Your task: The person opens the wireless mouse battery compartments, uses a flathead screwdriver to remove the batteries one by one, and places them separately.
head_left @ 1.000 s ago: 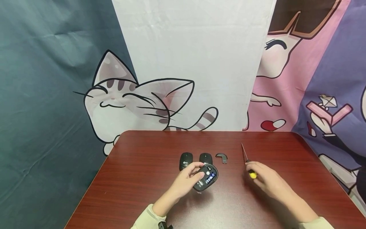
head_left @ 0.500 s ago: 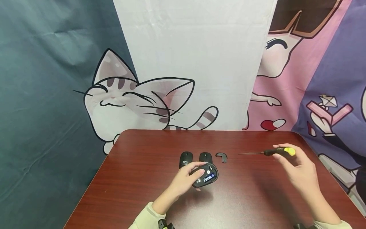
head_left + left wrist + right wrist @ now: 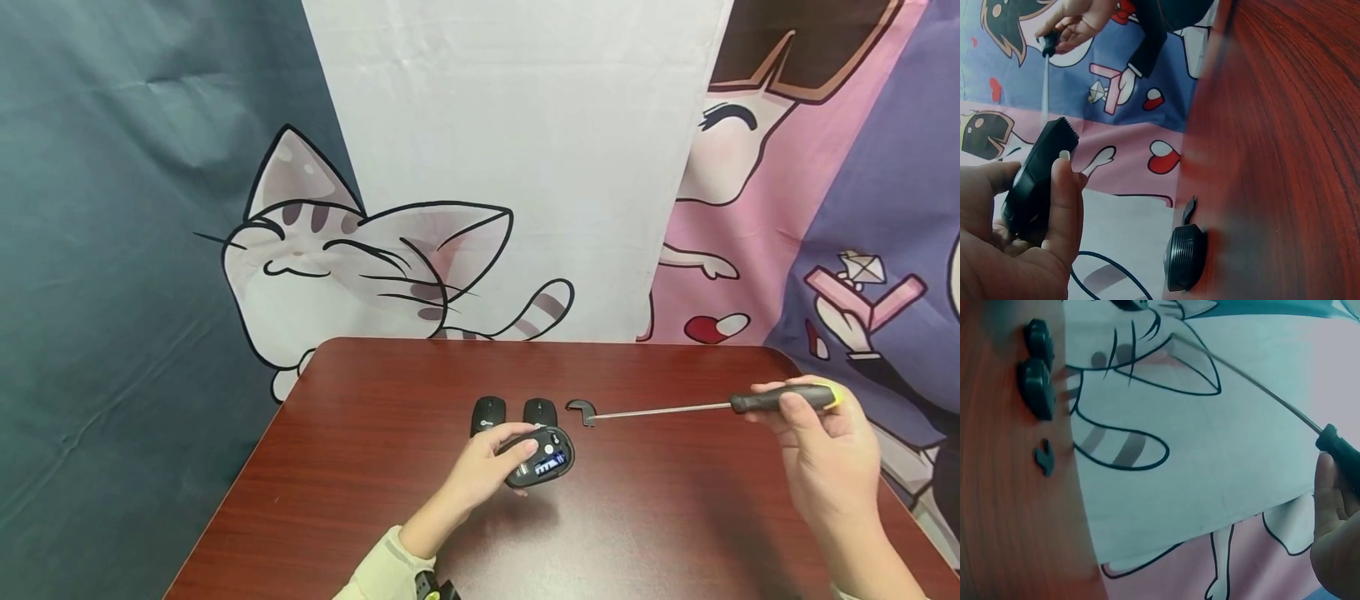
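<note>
My left hand point(image 3: 480, 471) grips a black computer mouse point(image 3: 531, 477) above the table, thumb across its upturned underside. The battery compartment is uncovered, showing a blue battery point(image 3: 551, 463). Off to the right, my right hand point(image 3: 832, 458) is raised and holds a screwdriver point(image 3: 772, 400) by its black and yellow handle. Its long thin shaft points left, and the tip overlaps a curved black cover piece point(image 3: 579, 406) in the head view. The right wrist view shows the screwdriver shaft point(image 3: 1254, 381) well above the tabletop. In the left wrist view, fingers wrap the held mouse point(image 3: 1038, 178) from both sides.
Two more black mice, a left one point(image 3: 489, 410) and a right one point(image 3: 540, 410), sit behind the left hand on the reddish-brown wooden table point(image 3: 360, 467). A cartoon-printed cloth point(image 3: 525, 125) hangs behind the table's far edge.
My right hand has lifted the screwdriver from close over the table and moved it right, turning the shaft from pointing away to pointing left. The left hand has tilted the mouse slightly.
</note>
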The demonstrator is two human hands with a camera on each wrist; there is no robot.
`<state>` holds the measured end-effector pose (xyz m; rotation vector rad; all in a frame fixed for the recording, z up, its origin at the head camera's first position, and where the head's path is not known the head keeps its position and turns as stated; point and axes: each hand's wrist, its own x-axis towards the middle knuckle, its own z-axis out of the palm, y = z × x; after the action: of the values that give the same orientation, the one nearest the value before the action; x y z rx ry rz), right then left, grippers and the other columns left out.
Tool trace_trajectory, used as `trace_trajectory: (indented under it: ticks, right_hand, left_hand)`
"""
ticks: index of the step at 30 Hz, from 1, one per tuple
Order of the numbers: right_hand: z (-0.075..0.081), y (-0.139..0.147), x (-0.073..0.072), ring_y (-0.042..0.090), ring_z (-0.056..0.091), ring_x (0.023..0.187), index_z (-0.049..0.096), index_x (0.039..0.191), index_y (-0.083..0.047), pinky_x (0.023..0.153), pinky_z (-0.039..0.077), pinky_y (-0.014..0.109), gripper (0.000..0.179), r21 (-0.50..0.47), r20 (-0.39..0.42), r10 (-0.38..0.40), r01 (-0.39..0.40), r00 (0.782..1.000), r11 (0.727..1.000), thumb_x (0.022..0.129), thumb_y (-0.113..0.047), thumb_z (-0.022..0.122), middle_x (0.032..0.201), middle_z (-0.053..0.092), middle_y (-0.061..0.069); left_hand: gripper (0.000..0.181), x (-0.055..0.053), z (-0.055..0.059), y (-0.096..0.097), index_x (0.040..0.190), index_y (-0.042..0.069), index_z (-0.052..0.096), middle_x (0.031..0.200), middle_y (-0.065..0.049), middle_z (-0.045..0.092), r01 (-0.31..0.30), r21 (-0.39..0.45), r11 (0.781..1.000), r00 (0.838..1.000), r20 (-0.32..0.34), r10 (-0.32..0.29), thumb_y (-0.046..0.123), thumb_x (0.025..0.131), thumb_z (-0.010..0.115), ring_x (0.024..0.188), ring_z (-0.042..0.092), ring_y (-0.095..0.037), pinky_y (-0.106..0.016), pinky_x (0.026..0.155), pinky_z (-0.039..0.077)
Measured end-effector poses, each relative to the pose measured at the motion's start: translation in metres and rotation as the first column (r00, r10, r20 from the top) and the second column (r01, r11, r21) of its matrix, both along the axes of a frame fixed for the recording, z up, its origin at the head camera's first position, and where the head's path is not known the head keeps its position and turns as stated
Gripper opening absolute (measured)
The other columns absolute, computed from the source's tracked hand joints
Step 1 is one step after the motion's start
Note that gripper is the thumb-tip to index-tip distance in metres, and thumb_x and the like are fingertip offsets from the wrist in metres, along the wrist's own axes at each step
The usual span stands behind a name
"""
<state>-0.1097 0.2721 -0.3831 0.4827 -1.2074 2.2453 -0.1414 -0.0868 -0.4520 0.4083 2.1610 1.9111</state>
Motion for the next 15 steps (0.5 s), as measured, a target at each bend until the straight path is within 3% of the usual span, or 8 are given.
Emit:
trace_trajectory:
  ticks: [4,7,12,15]
  right_hand:
    - [0.001,0.001,0.001,0.036,0.073,0.088,0.05,0.113,0.018,0.079,0.063,0.041,0.02,-0.111,-0.062,0.112,-0.118,0.992,0.987,0.101,0.019,0.034,0.1,0.068,0.031]
    - [0.001,0.003,0.002,0.041,0.072,0.093,0.049,0.117,0.02,0.081,0.063,0.045,0.024,-0.191,-0.112,0.212,-0.23,0.971,0.954,0.101,0.019,0.03,0.105,0.066,0.037]
    - [0.005,0.006,0.007,0.043,0.068,0.106,0.047,0.129,0.019,0.091,0.061,0.044,0.033,-0.215,-0.143,0.29,-0.316,0.946,0.924,0.101,0.019,0.03,0.115,0.064,0.038]
    - [0.009,0.006,0.01,0.044,0.066,0.11,0.045,0.133,0.02,0.097,0.058,0.045,0.037,-0.203,-0.158,0.309,-0.337,0.938,0.919,0.099,0.022,0.029,0.117,0.063,0.039]
  left_hand:
    - [0.035,0.001,0.002,0.001,0.125,0.009,0.069,0.1,-0.014,0.073,0.003,-0.024,1.0,1.0,-0.002,-0.003,0.03,0.097,0.069,0.062,0.07,-0.022,-0.063,0.063,0.059]
    - [0.035,0.001,0.005,0.003,0.123,0.006,0.069,0.095,-0.013,0.074,0.01,-0.025,1.0,1.0,-0.001,-0.01,0.03,0.097,0.069,0.063,0.07,-0.024,-0.064,0.062,0.059]
    - [0.037,-0.001,0.01,0.004,0.123,0.004,0.068,0.094,-0.012,0.074,0.01,-0.047,0.999,1.0,0.0,-0.01,0.03,0.097,0.069,0.062,0.069,-0.019,-0.061,0.062,0.061]
    - [0.037,-0.002,0.014,0.005,0.124,0.005,0.068,0.094,-0.012,0.074,0.008,-0.069,0.998,1.0,-0.008,-0.009,0.031,0.097,0.069,0.062,0.07,-0.019,-0.056,0.061,0.062]
